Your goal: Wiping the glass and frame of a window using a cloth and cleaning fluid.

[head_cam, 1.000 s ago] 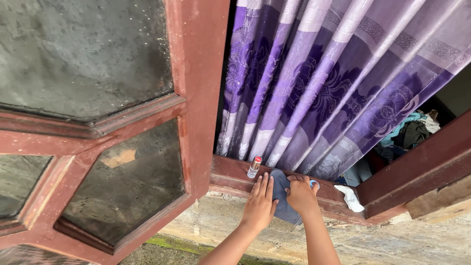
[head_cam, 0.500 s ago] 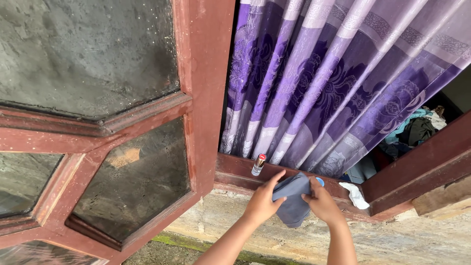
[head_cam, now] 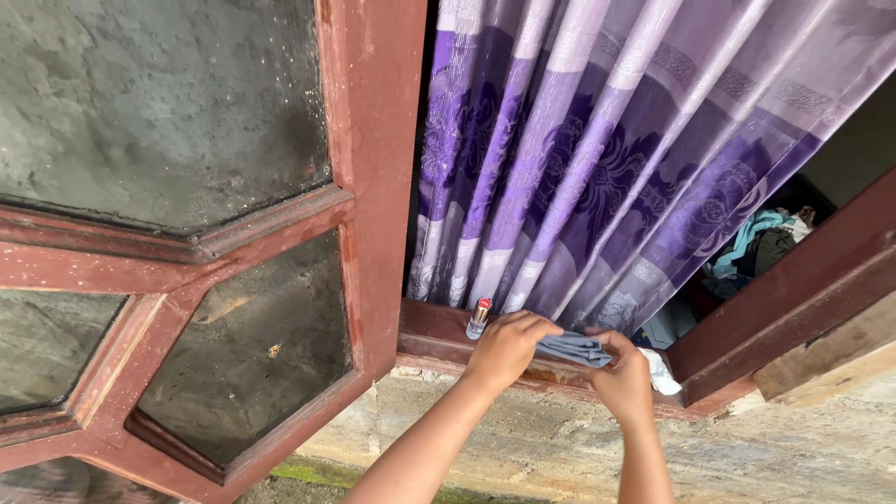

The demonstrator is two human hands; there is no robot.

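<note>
Both hands pinched a folded grey cloth (head_cam: 576,348) over the red wooden window sill (head_cam: 431,332): the left hand (head_cam: 505,348) closed its grip on the end at 9 o'clock, the right hand (head_cam: 623,381) on the end at 3 o'clock. A small red-capped bottle (head_cam: 479,318) stood just beside the left hand at 10 o'clock, purple curtain (head_cam: 597,159) hanging close behind.

Two bare forearms are in shot, no sleeves showing anywhere up to the frame's edge. The left hand (head_cam: 504,347) wears no ring, no watch, no glove. The right hand (head_cam: 623,378) is just as plain, wrist unadorned.
</note>
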